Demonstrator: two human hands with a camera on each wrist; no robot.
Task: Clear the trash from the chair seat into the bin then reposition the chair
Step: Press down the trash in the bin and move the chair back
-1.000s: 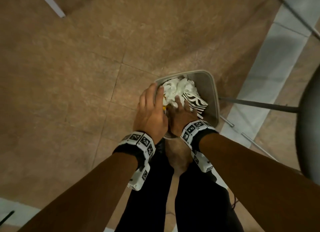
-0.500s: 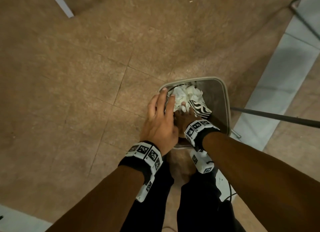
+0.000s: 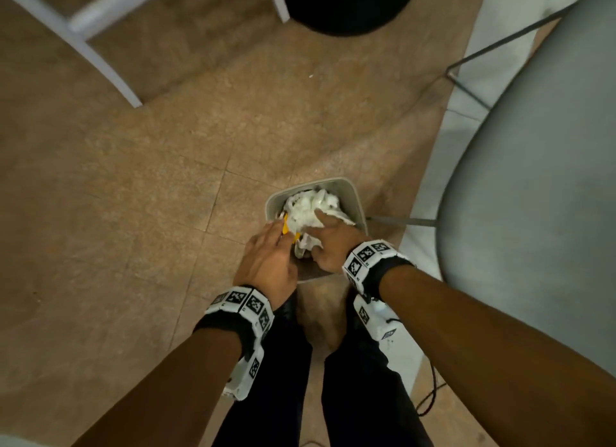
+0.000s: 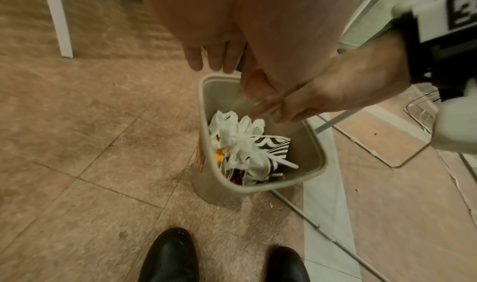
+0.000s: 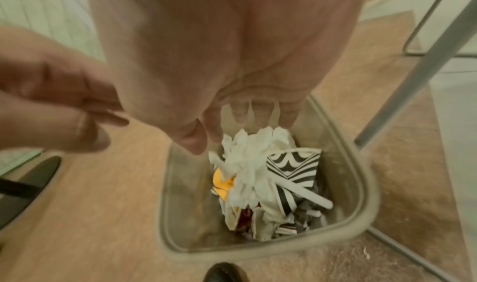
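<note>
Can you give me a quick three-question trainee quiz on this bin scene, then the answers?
1. True or false: the bin lies tipped over on the floor.
2. What pattern shows on the cup among the trash? A) black and white stripes B) red dots C) plain blue
3. Fill in: both hands, the left hand and the right hand, are above the ____.

Key: 1 false; 2 A; 3 bin.

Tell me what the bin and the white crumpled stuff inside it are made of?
The bin looks like plastic: smooth, matte beige walls with a rolled, rounded rim and no seams. The white crumpled stuff looks like paper tissue or napkin: soft, thin, full of wrinkles and torn edges. The striped black-and-white piece beside it seems stiffer, probably printed card or paper, since it keeps flat faces and a sharp fold.
</note>
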